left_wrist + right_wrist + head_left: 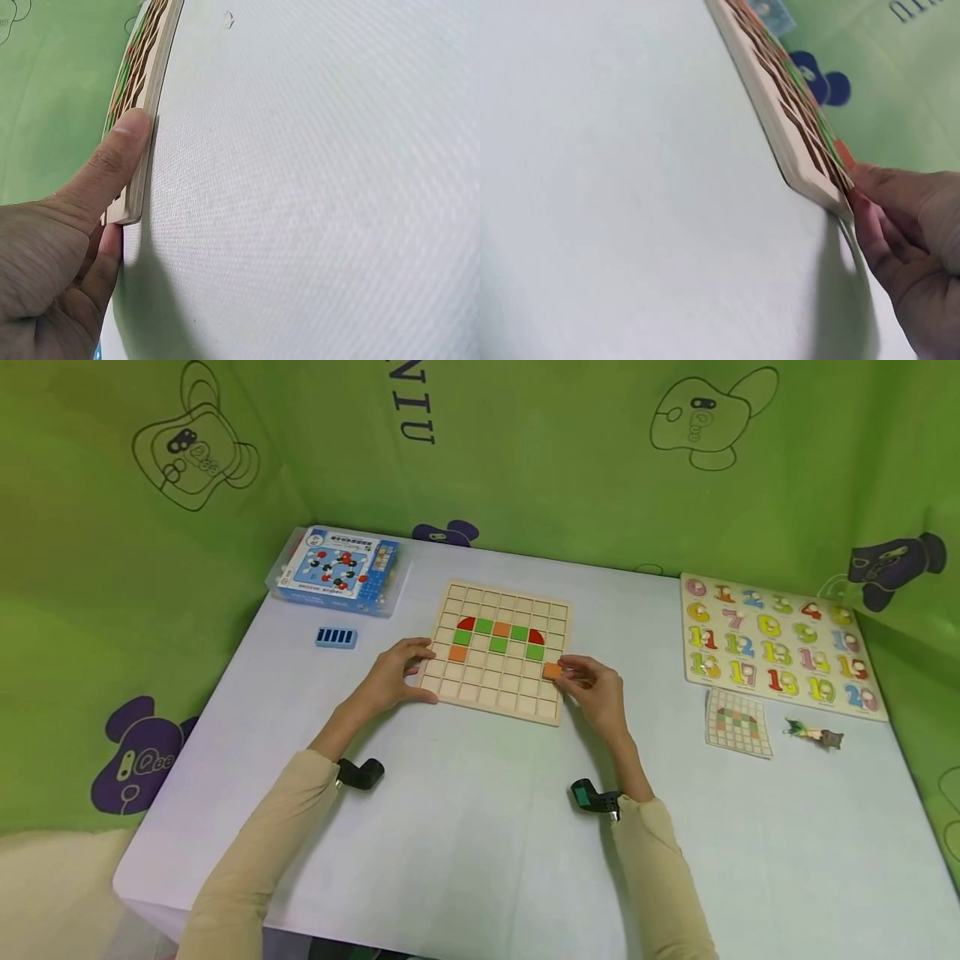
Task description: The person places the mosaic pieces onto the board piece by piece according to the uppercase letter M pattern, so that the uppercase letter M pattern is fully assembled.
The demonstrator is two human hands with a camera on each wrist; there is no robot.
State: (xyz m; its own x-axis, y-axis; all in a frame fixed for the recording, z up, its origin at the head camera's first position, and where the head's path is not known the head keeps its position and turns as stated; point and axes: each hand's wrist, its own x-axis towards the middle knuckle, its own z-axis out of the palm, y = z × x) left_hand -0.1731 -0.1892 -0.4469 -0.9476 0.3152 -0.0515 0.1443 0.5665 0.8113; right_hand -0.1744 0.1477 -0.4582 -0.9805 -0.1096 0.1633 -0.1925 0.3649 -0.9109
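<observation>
A wooden grid board (489, 687) lies on the table with red, green and orange pieces in its cells. My left hand (392, 675) grips the board's near left corner. In the left wrist view its thumb (120, 146) lies along the front edge, with the other fingers round the side. Between thumb and fingers, my right hand (597, 692) pinches an orange square tile (552, 671) over the board's right edge. That tile shows as an orange sliver (844, 154) in the right wrist view. Another orange tile (457, 653) sits in a cell on the left.
To the right lie a number puzzle board (783, 639), a pattern card (738, 724) and a small colourful item (813, 733) of unclear kind. A boxed set (337, 570) and a small blue slotted block (336, 637) are at the back left. Green curtain (525, 460) hangs behind the table.
</observation>
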